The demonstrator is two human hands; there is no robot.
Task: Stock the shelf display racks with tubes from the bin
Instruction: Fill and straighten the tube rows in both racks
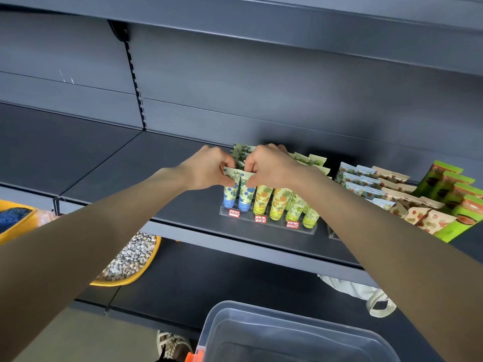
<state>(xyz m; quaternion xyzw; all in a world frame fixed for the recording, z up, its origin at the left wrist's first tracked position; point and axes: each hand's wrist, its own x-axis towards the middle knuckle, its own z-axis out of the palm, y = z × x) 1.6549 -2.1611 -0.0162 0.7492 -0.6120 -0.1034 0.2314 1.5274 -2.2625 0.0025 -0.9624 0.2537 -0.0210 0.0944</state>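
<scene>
Nearest, at 6 o'clock: clear plastic bin [287, 333], only rim and walls in view. Just beside it, at 7 o'clock: a foot in a woven sandal [171, 343]. Farther off, on the lower shelf at 8 o'clock: yellow oval basket [146, 267] heaped with pebble-like pieces; at 4 o'clock, white cloth bag [366, 293].

Above these, dark grey metal shelf [117, 173], both bare forearms reaching over it toward the centre. Standing there, clear acrylic display rack [269, 226] with tubes upright, caps down: blue-flowered at its 9 o'clock end, then yellow pineapple-printed tubes [261, 202], then green leaf-printed tubes [311, 215].

Left hand [209, 169] pinching the crimped top of the front left blue-flowered tube [231, 194]. Right hand [269, 165] pinching the top of the neighbouring blue-flowered tube [247, 197]. Hands nearly touching.

Behind the hands, more rows, partly hidden. At 3 o'clock: strawberry-printed tubes [428, 218] and bright green packs [454, 218].
</scene>
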